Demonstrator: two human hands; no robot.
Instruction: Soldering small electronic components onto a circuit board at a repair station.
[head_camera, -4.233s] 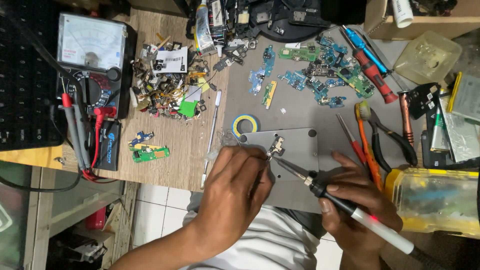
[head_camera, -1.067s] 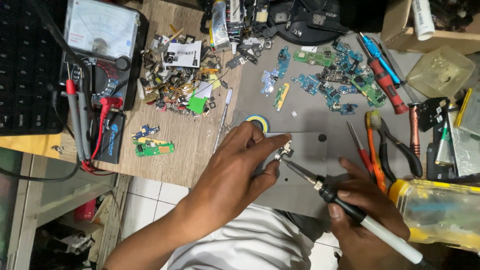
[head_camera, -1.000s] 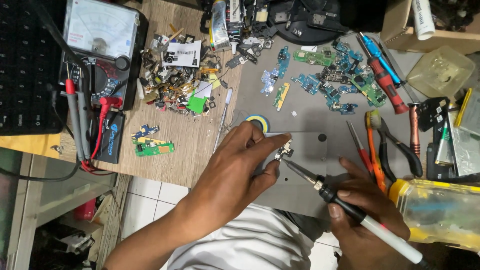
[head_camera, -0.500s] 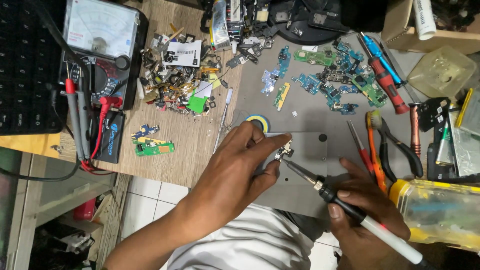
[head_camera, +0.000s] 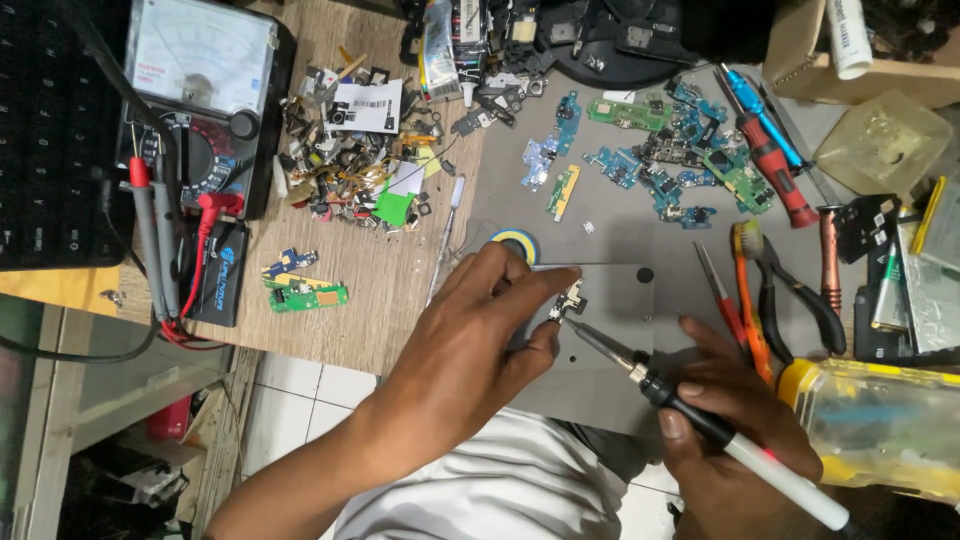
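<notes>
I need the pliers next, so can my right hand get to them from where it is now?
Probably yes: the pliers lie uncovered just beyond the right hand, though its grip is taken up by the soldering iron.

Both hands (head_camera: 470, 340) and forearms are bare; a white garment (head_camera: 500, 480) covers the torso.

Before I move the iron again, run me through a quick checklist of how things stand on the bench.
1. Left hand pinning the small part on the grey plate: ok.
2. Right hand gripping the soldering iron: ok.
3. Iron tip at the part: ok.
4. Fingertips close to the hot tip: not ok.
5. Solder flowing: cannot tell.
6. Pliers clear of the iron: ok.
</notes>
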